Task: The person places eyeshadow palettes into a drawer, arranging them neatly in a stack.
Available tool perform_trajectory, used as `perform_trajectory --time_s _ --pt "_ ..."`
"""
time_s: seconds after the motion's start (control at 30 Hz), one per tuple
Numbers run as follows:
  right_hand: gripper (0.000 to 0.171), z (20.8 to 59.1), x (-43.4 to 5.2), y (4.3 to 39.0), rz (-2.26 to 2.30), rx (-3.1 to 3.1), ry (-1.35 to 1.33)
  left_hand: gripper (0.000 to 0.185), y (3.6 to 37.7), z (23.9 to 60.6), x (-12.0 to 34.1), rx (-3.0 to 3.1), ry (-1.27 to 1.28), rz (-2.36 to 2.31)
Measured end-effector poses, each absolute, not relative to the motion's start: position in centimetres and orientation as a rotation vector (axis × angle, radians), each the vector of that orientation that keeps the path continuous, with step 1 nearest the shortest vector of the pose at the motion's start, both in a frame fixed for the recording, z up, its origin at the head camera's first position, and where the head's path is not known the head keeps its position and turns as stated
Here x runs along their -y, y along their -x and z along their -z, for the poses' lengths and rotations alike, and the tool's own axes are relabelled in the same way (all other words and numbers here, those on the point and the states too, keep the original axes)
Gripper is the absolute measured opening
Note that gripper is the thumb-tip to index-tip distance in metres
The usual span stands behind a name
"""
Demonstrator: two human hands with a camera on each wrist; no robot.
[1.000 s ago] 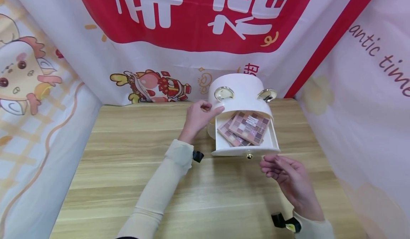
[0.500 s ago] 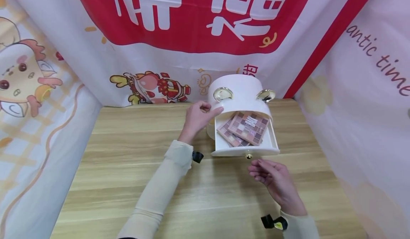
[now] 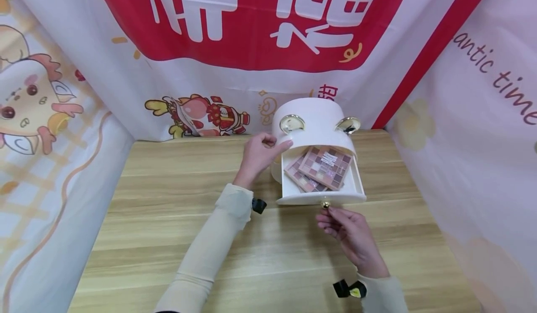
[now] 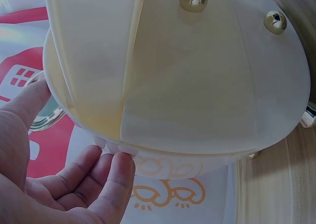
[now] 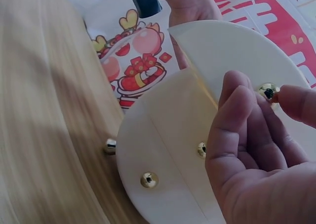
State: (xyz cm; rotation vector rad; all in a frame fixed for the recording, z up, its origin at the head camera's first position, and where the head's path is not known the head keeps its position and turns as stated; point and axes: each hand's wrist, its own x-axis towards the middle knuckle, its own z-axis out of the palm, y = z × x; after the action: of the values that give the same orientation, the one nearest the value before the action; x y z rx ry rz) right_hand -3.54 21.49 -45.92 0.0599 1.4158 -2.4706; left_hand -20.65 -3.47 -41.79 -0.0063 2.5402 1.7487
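Observation:
A round white cosmetic box (image 3: 319,117) stands at the back of the wooden table. Its drawer (image 3: 357,182) is pulled out toward me and holds two pink-brown eyeshadow palettes (image 3: 326,166), one lying partly on the other. My left hand (image 3: 277,142) grips the box's left side; in the left wrist view the thumb (image 4: 29,103) and fingers (image 4: 116,172) clasp its rim. My right hand (image 3: 327,210) is at the drawer front, with thumb and forefinger pinching the small gold knob (image 3: 325,204). The right wrist view shows that knob (image 5: 268,91) between the fingers (image 5: 237,100) and the thumb.
The table (image 3: 168,210) is walled by printed cloth: a red and white banner (image 3: 251,33) behind, cartoon cloth (image 3: 42,140) at the left, pale cloth (image 3: 482,163) at the right. Two gold fittings (image 3: 292,123) sit on the box's top. More gold knobs (image 5: 148,179) show on the lower drawers.
My right hand has moved left and forward from the drawer's right front corner to the gold knob. The left hand, box and palettes have stayed put.

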Motion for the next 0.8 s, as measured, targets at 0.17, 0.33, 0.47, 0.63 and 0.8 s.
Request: perform_trajectory --time_s 0.17,0.33,0.47,0.63,0.8 --pt "0.021 46.0 -21.3 3.7 2.488 -1.403 -0.083 0.068 20.7 41.8 3.5 -2.534 0.011 -1.754" --pt "0.019 45.7 -21.2 3.8 2.498 -1.416 -0.086 0.070 20.8 41.7 3.5 -2.536 0.013 -1.740" --pt "0.019 45.3 -21.1 4.1 2.508 -1.433 -0.074 0.069 20.8 41.7 3.5 -2.525 0.031 -1.732" --pt "0.019 44.9 -20.7 4.7 2.493 -1.475 -0.059 0.068 20.7 41.7 3.4 -2.514 0.053 -1.743" --pt "0.017 44.9 -20.2 5.4 2.492 -1.499 -0.101 0.069 20.7 41.6 3.4 -2.499 0.051 -1.756"
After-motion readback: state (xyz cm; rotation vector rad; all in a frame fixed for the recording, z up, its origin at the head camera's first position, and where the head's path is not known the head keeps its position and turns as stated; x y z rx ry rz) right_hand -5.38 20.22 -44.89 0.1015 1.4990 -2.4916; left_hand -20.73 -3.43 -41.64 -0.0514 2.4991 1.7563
